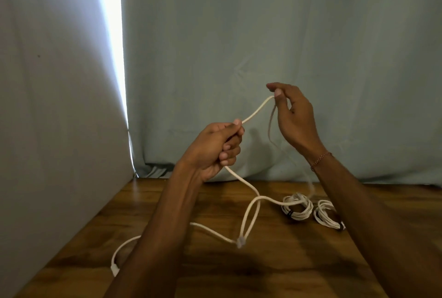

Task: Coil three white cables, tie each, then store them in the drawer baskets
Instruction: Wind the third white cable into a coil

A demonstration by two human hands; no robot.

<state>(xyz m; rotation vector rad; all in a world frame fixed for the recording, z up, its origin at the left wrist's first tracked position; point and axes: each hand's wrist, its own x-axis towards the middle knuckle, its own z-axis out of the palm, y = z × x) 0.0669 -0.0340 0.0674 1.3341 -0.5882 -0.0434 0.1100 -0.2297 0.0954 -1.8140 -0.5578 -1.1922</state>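
A long loose white cable [248, 187] runs from the wooden table [215, 273] up into both hands. My left hand [215, 149] is fisted around it above the table. My right hand [294, 115], higher and to the right, pinches the cable between thumb and fingertips, so a short span stretches between the two hands. Below the left hand the cable loops over the table, passes a knot-like crossing [240, 242] and ends in a plug [115, 269] at the lower left. Two coiled white cables, one [297, 206] beside the other [328, 217], each bound with a dark tie, lie on the table at the right.
A pale blue-grey curtain [263, 46] hangs right behind the table. A grey panel [47, 106] stands along the left side, with a bright gap of light between them. No drawer or basket is in view.
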